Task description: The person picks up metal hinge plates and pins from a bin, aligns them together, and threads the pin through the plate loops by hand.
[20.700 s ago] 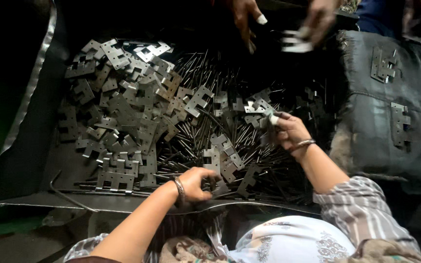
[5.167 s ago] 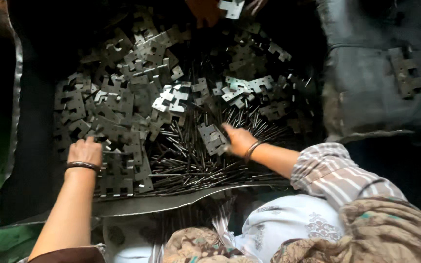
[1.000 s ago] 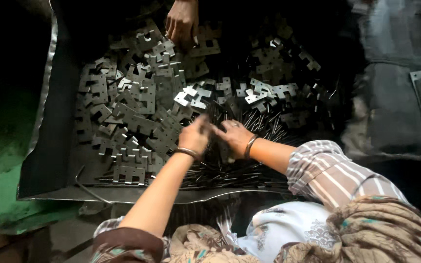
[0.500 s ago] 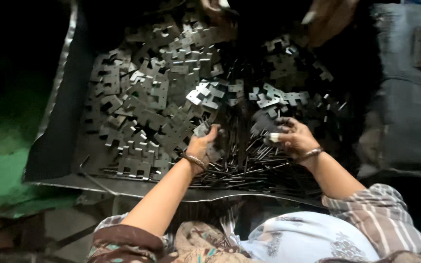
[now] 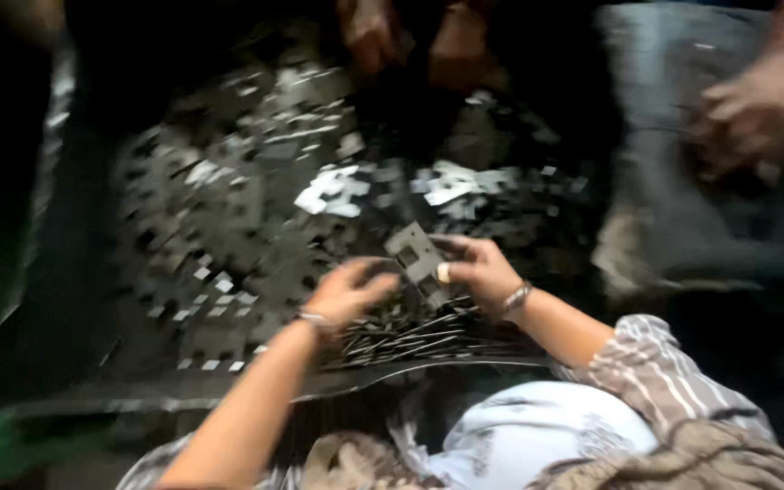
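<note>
the picture is blurred by motion, so fine detail is lost. the right hand [image 5: 481,268] grips a flat grey metal plate [image 5: 417,259] with notched edges, fingers curled round its right edge and thumb against it, holding it tilted just above the near part of the tray [image 5: 74,299]. the left hand [image 5: 348,292] sits just left of the plate, fingers bent and loosely together, their tips close to the plate's lower edge — whether they touch it cannot be told. both wrists wear bangles, and the right arm has a striped sleeve [image 5: 664,381].

under the hands lies a bundle of thin metal rods [image 5: 410,336] at the near edge of the tray. further off and to the left, a heap of similar notched metal pieces [image 5: 256,209] fills the tray. at the far edge another person's hands [image 5: 410,41] reach in — and at the far right a third blurred hand [image 5: 750,113] hovers over a dark grey sack [image 5: 682,209].
</note>
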